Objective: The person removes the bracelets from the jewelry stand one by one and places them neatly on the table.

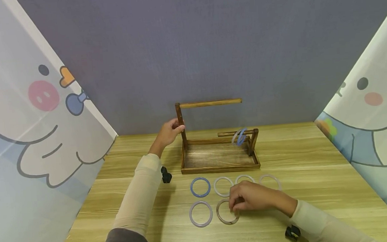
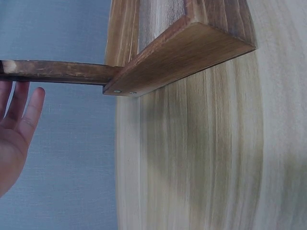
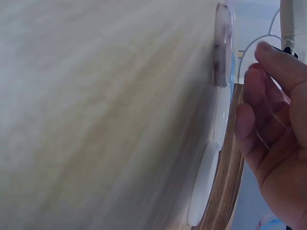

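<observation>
A dark wooden display rack (image 1: pixel 220 169) with two horizontal bars stands at the back of the table. My left hand (image 1: pixel 170 132) holds its tall left post (image 2: pixel 62 71), thumb in front and fingertips partly hidden behind the wood. A white and a blue bangle (image 1: pixel 242 137) hang on the lower bar. My right hand (image 1: pixel 250 195) hovers at a brown mottled bangle (image 1: pixel 221 217) in the front row, fingers bent with nothing between them. In the right wrist view, the mottled bangle (image 3: pixel 222 45) lies apart from the fingertips.
A lavender bangle (image 1: pixel 200 214) lies left of the brown one. Behind them is a row with a blue bangle (image 1: pixel 200 187) and several pale ones (image 1: pixel 223 186), partly covered by the right hand. The rack's upper bar (image 1: pixel 210 103) ends free at the right. A grey wall rises behind.
</observation>
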A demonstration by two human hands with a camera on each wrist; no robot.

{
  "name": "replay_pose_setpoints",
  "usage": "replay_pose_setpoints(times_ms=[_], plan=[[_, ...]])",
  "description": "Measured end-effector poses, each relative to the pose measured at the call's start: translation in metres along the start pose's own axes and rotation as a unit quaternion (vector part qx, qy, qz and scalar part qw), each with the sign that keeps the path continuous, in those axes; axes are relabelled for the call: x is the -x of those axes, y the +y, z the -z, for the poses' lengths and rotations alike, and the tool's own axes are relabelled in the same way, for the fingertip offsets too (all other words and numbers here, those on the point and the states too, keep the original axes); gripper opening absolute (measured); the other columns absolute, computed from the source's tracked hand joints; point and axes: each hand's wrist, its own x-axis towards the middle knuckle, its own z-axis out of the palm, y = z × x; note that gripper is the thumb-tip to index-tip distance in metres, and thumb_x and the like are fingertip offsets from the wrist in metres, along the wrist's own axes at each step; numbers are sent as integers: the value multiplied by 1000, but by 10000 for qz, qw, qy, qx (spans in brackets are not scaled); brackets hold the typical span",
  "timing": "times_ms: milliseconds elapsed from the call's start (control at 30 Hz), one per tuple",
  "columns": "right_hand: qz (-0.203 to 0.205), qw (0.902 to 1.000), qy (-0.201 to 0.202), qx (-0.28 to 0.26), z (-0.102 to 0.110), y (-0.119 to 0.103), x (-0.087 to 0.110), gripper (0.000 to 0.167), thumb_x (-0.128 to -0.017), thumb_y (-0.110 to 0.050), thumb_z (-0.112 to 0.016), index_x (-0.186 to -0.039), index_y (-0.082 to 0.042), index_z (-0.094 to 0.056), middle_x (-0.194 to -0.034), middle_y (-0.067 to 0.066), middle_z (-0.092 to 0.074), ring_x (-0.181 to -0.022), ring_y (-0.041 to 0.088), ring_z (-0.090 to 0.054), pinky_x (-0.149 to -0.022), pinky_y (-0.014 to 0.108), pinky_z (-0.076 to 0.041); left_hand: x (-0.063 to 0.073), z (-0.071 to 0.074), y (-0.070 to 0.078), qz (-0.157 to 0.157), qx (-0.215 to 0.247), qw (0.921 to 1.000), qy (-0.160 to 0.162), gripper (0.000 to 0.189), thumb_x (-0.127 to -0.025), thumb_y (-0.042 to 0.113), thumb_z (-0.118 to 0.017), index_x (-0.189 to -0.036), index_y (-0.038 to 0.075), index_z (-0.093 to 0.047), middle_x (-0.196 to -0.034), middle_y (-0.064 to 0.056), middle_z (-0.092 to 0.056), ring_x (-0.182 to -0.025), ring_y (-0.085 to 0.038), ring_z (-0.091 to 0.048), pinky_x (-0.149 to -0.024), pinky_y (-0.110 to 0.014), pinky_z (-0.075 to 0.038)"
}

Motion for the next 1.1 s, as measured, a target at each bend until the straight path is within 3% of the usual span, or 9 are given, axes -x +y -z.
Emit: replay_pose_setpoints(times_ms=[200,400,533,767,1100], plan=[[-198,9976,652,70,8,-1,-4,12,-91,-13,-77,-103,-15,-78,-97,-9,-71,-78,-9,-55,-66,13,-51,1,-1,-1,-35,-63,10000,29,44,-106,38,-56,-139,9,-58,-124,-12,-67,-114,-31,-63,-96,-51,-52],[-941,9875,1260,108,16,-3,-8,23,-96,-16,-73,-118,-10,-74,-112,-1,-72,-77,-6,-58,-64,17,-52,1,-1,0,-67,-9,10000,33,41,-106,32,-57,-139,7,-58,-124,-13,-67,-116,-32,-63,-97,-51,-51],[-1300,9741,1846,81,21,-1,-12,30,-96,-15,-72,-124,-7,-71,-114,5,-73,-75,-4,-60,-61,19,-52,0,0,0,-79,3,9999,61,37,-106,30,-57,-135,8,-60,-123,-13,-67,-115,-32,-63,-97,-52,-51],[-1353,9435,3022,141,26,5,-21,31,-90,-4,-76,-120,1,-71,-104,15,-73,-68,-1,-62,-57,20,-54,1,-1,0,-22,57,10000,66,37,-106,30,-57,-136,9,-59,-125,-12,-67,-117,-32,-63,-98,-53,-51],[-2236,8995,3725,-464,35,9,-28,40,-93,-7,-74,-132,-5,-66,-125,18,-69,-63,2,-59,-48,21,-47,0,-1,0,-9,63,10000,47,36,-106,31,-58,-135,10,-60,-125,-12,-66,-118,-32,-62,-97,-53,-51]])
